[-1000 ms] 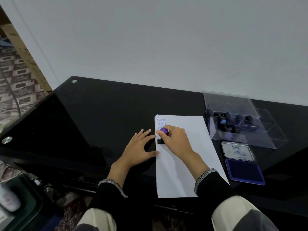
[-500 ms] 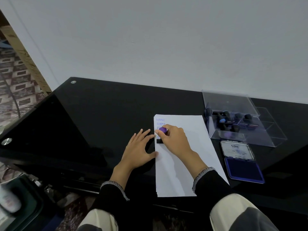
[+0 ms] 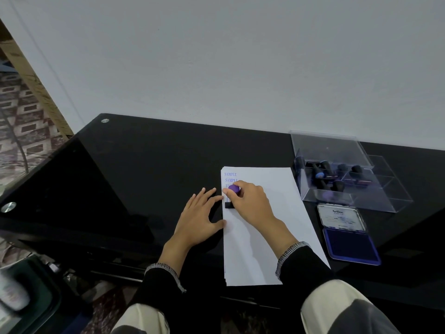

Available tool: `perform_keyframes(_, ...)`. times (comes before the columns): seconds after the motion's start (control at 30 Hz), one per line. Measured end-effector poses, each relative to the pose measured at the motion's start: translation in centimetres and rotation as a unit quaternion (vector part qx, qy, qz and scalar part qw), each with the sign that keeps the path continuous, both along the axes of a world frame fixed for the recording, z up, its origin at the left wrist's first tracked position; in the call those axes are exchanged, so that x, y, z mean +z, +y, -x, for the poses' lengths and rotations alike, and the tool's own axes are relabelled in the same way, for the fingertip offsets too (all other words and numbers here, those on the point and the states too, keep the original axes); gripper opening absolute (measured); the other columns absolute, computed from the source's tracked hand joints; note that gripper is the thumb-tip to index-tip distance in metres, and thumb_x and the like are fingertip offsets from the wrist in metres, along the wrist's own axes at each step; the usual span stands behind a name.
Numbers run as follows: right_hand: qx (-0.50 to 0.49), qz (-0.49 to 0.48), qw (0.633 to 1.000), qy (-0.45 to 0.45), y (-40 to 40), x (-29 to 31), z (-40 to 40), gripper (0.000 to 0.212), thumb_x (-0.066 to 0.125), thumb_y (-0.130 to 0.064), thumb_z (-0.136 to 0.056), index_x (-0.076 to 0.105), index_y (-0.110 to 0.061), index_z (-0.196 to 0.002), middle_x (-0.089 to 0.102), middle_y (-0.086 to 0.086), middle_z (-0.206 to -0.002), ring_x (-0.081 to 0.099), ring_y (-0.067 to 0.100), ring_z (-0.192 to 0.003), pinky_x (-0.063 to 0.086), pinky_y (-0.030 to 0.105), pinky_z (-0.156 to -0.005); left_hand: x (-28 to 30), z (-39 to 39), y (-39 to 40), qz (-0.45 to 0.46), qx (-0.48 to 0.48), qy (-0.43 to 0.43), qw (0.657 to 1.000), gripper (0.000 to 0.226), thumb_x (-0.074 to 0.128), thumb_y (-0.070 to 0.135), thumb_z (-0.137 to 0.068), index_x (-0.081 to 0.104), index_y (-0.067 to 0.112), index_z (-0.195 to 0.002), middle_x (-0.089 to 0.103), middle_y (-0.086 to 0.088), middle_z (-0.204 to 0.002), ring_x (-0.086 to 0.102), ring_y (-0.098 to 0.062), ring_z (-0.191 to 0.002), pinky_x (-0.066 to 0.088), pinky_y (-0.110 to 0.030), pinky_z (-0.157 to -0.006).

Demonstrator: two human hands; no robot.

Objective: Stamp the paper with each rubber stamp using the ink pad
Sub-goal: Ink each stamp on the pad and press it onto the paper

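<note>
The right hand (image 3: 250, 203) curls its fingers around a rubber stamp (image 3: 233, 192) with a purple knob and a black base, the base set down on the paper stack (image 3: 269, 227) near its upper left edge, just below two blue "SAMPLE" prints (image 3: 230, 177). The left hand (image 3: 199, 219) lies flat with fingers spread on the black glass surface (image 3: 134, 179), thumb and fingertips touching the paper's left edge. Right of the paper sits an open blue ink pad (image 3: 349, 244), and beyond it a clear plastic box (image 3: 342, 172) holding more stamps.
</note>
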State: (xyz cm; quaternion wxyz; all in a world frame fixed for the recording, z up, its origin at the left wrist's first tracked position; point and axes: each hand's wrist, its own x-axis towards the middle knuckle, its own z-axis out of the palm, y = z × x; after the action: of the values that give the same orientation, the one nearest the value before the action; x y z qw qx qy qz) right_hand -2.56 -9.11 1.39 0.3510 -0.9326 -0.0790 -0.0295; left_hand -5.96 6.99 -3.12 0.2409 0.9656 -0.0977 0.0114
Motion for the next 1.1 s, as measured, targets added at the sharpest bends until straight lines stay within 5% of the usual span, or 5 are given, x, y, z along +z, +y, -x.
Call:
perform_keyframes(0.4,-0.018,-0.108,0.994,0.018,-0.8,-0.9,1.2,0.028,0.057,-0.043,-0.092,0.061,-0.020,-0.107,0.066,-0.004,-0.102,0.061,0.014,-0.083,0.050,0.018,-0.066,-0.1,0.0,0.2,0.001,-0.005,-0.003,1.000,0.064,0.056,0.052,-0.087,0.034,0.035,-0.145,0.018,0.011,-0.159,0.003,-0.010,-0.148,-0.002,-0.031,-0.119)
perform_keyframes(0.5,-0.127,-0.299,0.944,0.061,-2.5,-0.3,0.9,0.024,0.055,-0.038,-0.095,0.063,-0.017,-0.092,0.067,0.003,-0.080,0.060,0.009,-0.067,0.047,0.017,-0.062,-0.1,0.0,0.3,-0.001,-0.009,-0.002,1.000,0.069,0.047,0.059,-0.081,0.035,0.035,-0.144,0.019,0.010,-0.159,0.002,-0.010,-0.148,-0.003,-0.031,-0.119)
perform_keyframes(0.6,-0.223,-0.507,0.823,0.122,-4.3,0.1,0.7,0.029,0.055,-0.033,-0.096,0.061,-0.009,-0.082,0.059,0.008,-0.062,0.051,0.013,-0.052,0.049,0.029,-0.067,-0.2,0.1,0.3,0.001,-0.009,0.001,1.000,0.069,0.047,0.058,-0.081,0.034,0.035,-0.144,0.018,0.010,-0.159,0.002,-0.010,-0.148,-0.003,-0.032,-0.119)
perform_keyframes(0.73,-0.231,-0.625,0.726,0.168,-5.5,-0.3,1.0,0.028,0.052,-0.028,-0.099,0.057,-0.005,-0.084,0.051,0.009,-0.060,0.039,0.016,-0.050,0.053,0.030,-0.067,-0.2,0.0,0.3,-0.002,-0.007,0.007,1.000,0.071,0.044,0.060,-0.078,0.034,0.035,-0.144,0.018,0.010,-0.159,0.002,-0.010,-0.148,-0.002,-0.033,-0.120)
perform_keyframes(1.1,-0.217,-0.641,0.717,0.165,-5.4,-1.0,1.1,0.028,0.049,-0.027,-0.100,0.058,-0.003,-0.089,0.049,0.008,-0.058,0.039,0.015,-0.051,0.054,0.032,-0.068,0.1,0.0,0.1,-0.008,-0.003,0.010,1.000,0.073,0.040,0.064,-0.077,0.033,0.035,-0.144,0.018,0.010,-0.159,0.002,-0.011,-0.149,-0.003,-0.032,-0.119)
